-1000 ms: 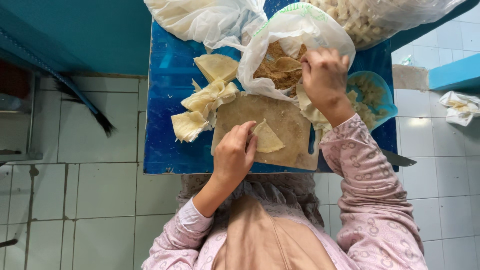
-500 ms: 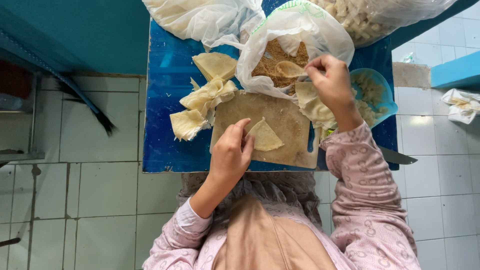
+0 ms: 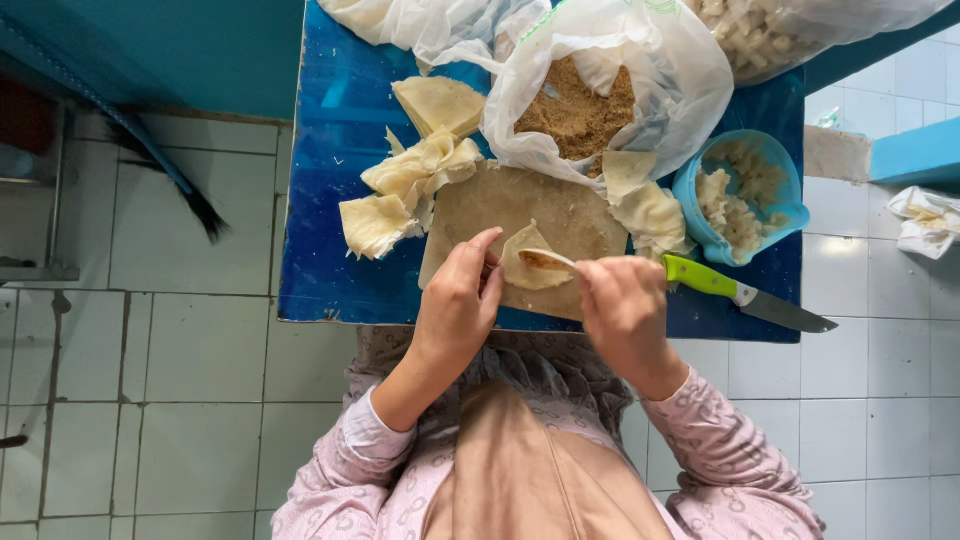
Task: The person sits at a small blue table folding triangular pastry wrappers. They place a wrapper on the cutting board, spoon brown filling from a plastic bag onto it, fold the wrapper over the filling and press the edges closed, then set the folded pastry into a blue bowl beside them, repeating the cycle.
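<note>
Pale thin dough wrapper (image 3: 530, 268) lies on the brown board (image 3: 560, 215), left hand (image 3: 455, 305) fingertips pinning its edge while right hand (image 3: 625, 310) pinches a spoon (image 3: 548, 259), spreading brown filling.

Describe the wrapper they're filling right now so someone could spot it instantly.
On the blue table lies a brown cutting board. Near its front edge, between both hands, sits one flat dough wrapper. Unlike the others, it has a spoon on it.

Glossy blue tabletop (image 3: 340, 250); matt wooden board (image 3: 520, 210); thin crinkled plastic bag (image 3: 690, 90); plastic-handled metal knife (image 3: 745, 295).
</note>
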`<act>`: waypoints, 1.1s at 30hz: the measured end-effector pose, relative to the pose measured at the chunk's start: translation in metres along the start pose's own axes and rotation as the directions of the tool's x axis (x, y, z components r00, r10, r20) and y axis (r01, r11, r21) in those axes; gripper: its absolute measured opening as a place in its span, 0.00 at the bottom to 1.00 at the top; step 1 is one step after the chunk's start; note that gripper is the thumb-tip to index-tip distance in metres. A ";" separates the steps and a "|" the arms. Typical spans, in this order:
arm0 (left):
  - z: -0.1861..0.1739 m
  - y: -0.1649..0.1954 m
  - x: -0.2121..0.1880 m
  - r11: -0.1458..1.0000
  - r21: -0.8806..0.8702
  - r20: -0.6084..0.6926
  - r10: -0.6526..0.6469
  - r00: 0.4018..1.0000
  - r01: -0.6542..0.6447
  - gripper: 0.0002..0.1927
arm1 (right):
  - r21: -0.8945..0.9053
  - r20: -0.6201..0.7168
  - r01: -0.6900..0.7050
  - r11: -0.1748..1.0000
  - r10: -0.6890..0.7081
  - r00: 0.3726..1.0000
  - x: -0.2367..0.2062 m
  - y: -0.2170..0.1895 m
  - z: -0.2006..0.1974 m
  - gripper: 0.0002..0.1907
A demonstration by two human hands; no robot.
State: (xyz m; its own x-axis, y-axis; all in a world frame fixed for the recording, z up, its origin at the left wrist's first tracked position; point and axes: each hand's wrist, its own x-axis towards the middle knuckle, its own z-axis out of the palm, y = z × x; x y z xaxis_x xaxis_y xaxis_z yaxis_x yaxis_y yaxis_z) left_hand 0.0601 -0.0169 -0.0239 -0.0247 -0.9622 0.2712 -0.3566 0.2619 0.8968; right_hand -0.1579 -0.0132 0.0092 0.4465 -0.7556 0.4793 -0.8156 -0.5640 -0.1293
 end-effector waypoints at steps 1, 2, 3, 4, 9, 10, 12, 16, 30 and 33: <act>0.001 0.000 0.000 1.000 -0.016 -0.001 0.003 1.000 -0.003 0.23 | -0.064 -0.004 0.082 0.995 -0.083 0.997 -0.002 -0.001 -0.002 0.13; 0.001 0.000 -0.001 1.000 -0.018 -0.006 0.000 1.000 0.000 0.23 | -0.127 -0.002 0.164 0.978 -0.165 0.986 -0.005 -0.001 -0.003 0.16; 0.002 0.001 -0.001 1.000 -0.021 -0.009 -0.004 1.000 0.004 0.23 | -0.161 0.007 0.208 0.965 -0.209 0.978 -0.008 -0.001 -0.004 0.15; 0.002 0.001 -0.001 1.000 -0.023 -0.014 -0.007 1.000 0.007 0.23 | -0.195 0.016 0.252 0.948 -0.254 0.967 -0.011 0.000 -0.004 0.15; 0.000 0.004 -0.001 0.999 -0.040 -0.010 -0.029 1.000 0.029 0.23 | -0.303 -0.010 0.333 0.893 -0.352 0.936 -0.020 0.003 -0.001 0.14; 0.000 0.004 0.000 0.999 -0.035 -0.012 -0.021 1.000 0.020 0.23 | -0.311 -0.017 0.327 0.892 -0.349 0.937 -0.017 0.004 -0.001 0.14; 0.001 0.006 0.000 1.000 -0.028 -0.006 0.002 1.000 -0.002 0.22 | -0.356 -0.071 0.286 0.890 -0.331 0.941 -0.007 0.006 -0.002 0.14; 0.004 0.009 0.004 0.990 0.047 0.024 0.130 0.991 -0.131 0.21 | -0.373 -0.154 0.080 0.924 -0.147 0.977 0.041 0.026 -0.008 0.14; -0.002 -0.003 0.016 0.994 0.013 0.115 0.104 0.988 -0.106 0.07 | 0.170 0.305 -0.371 0.913 0.309 0.901 0.020 -0.005 0.015 0.06; -0.004 -0.002 0.018 0.992 0.016 0.100 0.127 0.987 -0.129 0.05 | 0.364 0.312 -0.494 0.790 0.396 0.864 0.018 -0.003 0.017 0.06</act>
State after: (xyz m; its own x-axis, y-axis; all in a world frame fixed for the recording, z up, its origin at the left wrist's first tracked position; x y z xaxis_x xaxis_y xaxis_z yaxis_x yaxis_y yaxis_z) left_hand 0.0640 -0.0342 -0.0200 -0.1630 -0.9238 0.3463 -0.3650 0.3826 0.8487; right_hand -0.1412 -0.0304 0.0030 0.1770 -0.9799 0.0920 -0.7308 -0.1934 -0.6546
